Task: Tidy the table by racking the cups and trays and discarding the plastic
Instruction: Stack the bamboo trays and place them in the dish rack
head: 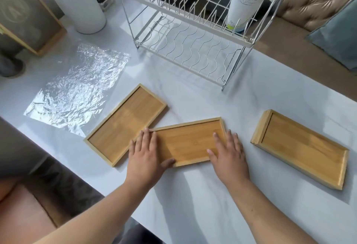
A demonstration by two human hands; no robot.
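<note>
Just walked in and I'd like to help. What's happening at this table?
A person has both hands flat on the middle tray: the left hand at its left end, the right hand at its right end. The left tray lies close beside it and the right tray apart, all on the white table. The plastic sheet is spread out at far left, not yet discarded. The wire rack behind holds one tall white cup on its upper tier; no tray is racked.
</note>
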